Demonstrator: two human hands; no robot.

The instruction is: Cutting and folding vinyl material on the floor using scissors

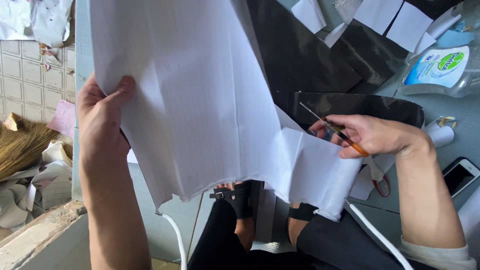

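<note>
My left hand (100, 117) grips the left edge of a large white sheet of paper (195, 95) and holds it up in front of me. My right hand (372, 135) holds orange-handled scissors (345, 137), blades pointing up and left at the sheet's right side. A lower flap of the sheet (315, 172) hangs beside the scissors. My legs and feet in black sandals (240, 200) show below the paper.
Black sheets (300, 55) and small white paper squares (395, 17) lie on the grey table (450, 107). A clear bottle with a blue-white label (440, 67), a phone (460, 175) and a white cable (380, 235) sit at right. Paper scraps and a broom (22, 145) lie on the tiled floor at left.
</note>
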